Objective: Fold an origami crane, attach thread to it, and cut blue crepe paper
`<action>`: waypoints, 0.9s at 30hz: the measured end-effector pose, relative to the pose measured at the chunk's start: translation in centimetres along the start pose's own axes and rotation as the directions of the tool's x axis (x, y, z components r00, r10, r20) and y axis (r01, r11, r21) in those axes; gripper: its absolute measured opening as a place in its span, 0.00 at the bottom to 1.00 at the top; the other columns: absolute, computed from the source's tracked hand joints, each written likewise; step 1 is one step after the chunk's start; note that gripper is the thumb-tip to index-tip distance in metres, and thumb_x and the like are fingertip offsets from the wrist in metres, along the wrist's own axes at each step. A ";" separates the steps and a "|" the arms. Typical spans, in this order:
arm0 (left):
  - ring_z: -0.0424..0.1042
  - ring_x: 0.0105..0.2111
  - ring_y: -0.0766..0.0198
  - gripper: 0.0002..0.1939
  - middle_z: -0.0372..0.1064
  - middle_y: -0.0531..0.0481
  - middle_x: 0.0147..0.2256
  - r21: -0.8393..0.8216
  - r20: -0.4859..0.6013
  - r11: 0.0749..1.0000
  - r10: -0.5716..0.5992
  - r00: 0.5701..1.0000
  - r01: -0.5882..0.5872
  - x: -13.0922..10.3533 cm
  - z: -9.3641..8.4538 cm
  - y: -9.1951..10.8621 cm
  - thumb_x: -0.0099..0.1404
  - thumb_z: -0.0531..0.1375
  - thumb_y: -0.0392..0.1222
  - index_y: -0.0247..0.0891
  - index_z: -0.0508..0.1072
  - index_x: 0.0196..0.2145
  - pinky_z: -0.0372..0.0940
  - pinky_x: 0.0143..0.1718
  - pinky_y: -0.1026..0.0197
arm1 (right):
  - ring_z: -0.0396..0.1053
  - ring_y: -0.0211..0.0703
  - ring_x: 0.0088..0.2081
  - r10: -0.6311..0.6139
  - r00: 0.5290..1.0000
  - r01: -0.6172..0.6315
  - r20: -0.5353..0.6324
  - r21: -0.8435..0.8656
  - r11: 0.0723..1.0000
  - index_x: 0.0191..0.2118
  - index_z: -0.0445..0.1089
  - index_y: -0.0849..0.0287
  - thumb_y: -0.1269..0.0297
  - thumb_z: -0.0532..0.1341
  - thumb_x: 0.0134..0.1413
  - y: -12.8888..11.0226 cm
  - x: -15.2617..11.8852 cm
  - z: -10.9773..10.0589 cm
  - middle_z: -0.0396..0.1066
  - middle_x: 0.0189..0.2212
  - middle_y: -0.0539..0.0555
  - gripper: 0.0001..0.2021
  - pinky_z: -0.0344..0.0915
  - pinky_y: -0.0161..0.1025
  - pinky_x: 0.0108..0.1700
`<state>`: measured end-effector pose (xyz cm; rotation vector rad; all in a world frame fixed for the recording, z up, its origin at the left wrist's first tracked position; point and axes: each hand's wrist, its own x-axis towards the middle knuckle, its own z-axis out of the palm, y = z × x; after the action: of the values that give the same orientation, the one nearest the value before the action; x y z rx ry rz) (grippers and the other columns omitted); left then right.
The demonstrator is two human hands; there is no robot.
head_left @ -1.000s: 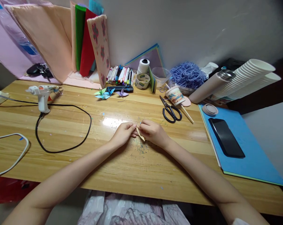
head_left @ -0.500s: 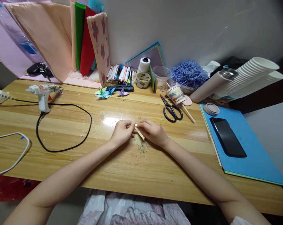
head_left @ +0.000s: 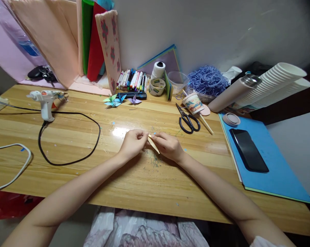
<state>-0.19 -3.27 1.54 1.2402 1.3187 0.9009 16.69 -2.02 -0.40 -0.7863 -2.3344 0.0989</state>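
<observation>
A small, narrow piece of folded pale yellow paper [head_left: 153,145] is held above the wooden table [head_left: 113,192], slanting down to a point. My left hand [head_left: 133,143] pinches its upper end from the left, fingers closed. From the right, my right hand [head_left: 168,145] grips the same upper end between thumb and fingers. The fingertips of both hands are close together and hide part of the paper. Behind them lie small folded paper cranes [head_left: 114,101] in green and blue, with a purple one [head_left: 134,100] beside them.
Black-handled scissors [head_left: 188,120] lie beyond my right hand, near a paper cup [head_left: 193,103]. At left is a white glue gun [head_left: 46,106] with a looped black cord. A phone [head_left: 248,150] rests on blue sheets [head_left: 278,178] at right. Markers [head_left: 132,81] line the back.
The yellow paper has turned slightly between my fingers and looks narrower. Both hands still grip its upper end.
</observation>
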 end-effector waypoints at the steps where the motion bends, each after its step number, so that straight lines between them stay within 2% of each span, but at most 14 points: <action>1: 0.72 0.23 0.62 0.15 0.71 0.48 0.22 -0.025 0.011 1.000 -0.016 1.000 0.017 0.1 0.0 0.0 0.59 0.56 0.48 0.32 0.70 0.24 0.64 0.21 0.66 | 0.68 0.37 0.28 -0.022 1.000 0.022 0.006 -0.025 0.999 0.39 0.70 0.59 0.67 0.53 0.59 0.1 0.0 -0.1 0.72 0.31 0.56 0.09 0.62 0.32 0.27; 6: 0.72 0.22 0.63 0.15 0.71 0.49 0.20 -0.109 0.043 0.992 -0.064 0.997 0.069 0.4 -0.2 -0.2 0.58 0.57 0.49 0.33 0.70 0.25 0.67 0.23 0.65 | 0.69 0.36 0.29 -0.038 0.995 0.047 0.093 -0.093 0.995 0.41 0.70 0.59 0.68 0.52 0.60 0.5 0.0 -0.3 0.73 0.34 0.56 0.10 0.62 0.32 0.27; 12: 0.72 0.23 0.64 0.17 0.71 0.48 0.22 -0.109 0.050 0.992 -0.060 0.997 0.065 0.5 -0.1 -0.6 0.57 0.58 0.51 0.33 0.69 0.24 0.65 0.22 0.67 | 0.67 0.36 0.28 -0.036 0.985 0.064 0.168 -0.167 0.984 0.37 0.71 0.60 0.69 0.51 0.60 0.3 0.2 -0.3 0.72 0.31 0.55 0.11 0.59 0.32 0.25; 17: 0.71 0.23 0.66 0.14 0.71 0.49 0.23 -0.076 0.016 0.996 -0.043 0.999 0.045 0.4 0.1 -0.8 0.55 0.60 0.48 0.33 0.69 0.25 0.64 0.24 0.66 | 0.65 0.35 0.27 -0.040 0.978 0.068 0.205 -0.134 0.989 0.34 0.71 0.60 0.71 0.49 0.61 0.3 0.3 -0.4 0.71 0.30 0.55 0.13 0.57 0.32 0.25; 20: 0.71 0.23 0.65 0.13 0.71 0.49 0.23 -0.022 -0.011 1.000 -0.014 1.000 0.013 0.4 0.0 -0.8 0.56 0.59 0.47 0.33 0.69 0.25 0.64 0.24 0.66 | 0.68 0.37 0.31 0.001 0.984 0.009 0.176 -0.058 0.998 0.36 0.70 0.60 0.70 0.50 0.60 0.3 0.4 -0.3 0.72 0.33 0.56 0.11 0.61 0.32 0.29; 24: 0.71 0.24 0.65 0.12 0.70 0.49 0.24 0.068 -0.074 0.995 0.077 0.994 -0.072 0.3 -0.3 -0.8 0.57 0.58 0.47 0.34 0.69 0.26 0.63 0.25 0.66 | 0.70 0.40 0.39 0.112 0.989 -0.128 0.092 0.187 0.974 0.42 0.68 0.58 0.68 0.53 0.59 0.1 0.5 -0.3 0.72 0.39 0.56 0.09 0.66 0.36 0.38; 27: 0.69 0.22 0.66 0.10 0.69 0.51 0.22 0.082 -0.108 0.992 0.108 0.988 -0.099 0.1 -0.4 -0.7 0.56 0.58 0.45 0.35 0.68 0.25 0.62 0.24 0.67 | 0.71 0.39 0.38 0.180 0.984 -0.172 0.004 0.307 0.936 0.42 0.68 0.57 0.68 0.55 0.58 0.0 0.5 -0.2 0.73 0.36 0.54 0.08 0.67 0.37 0.40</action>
<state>-0.74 -3.20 0.85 1.3442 1.3989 1.0140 16.52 -1.75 0.09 -0.8296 -2.1500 0.5153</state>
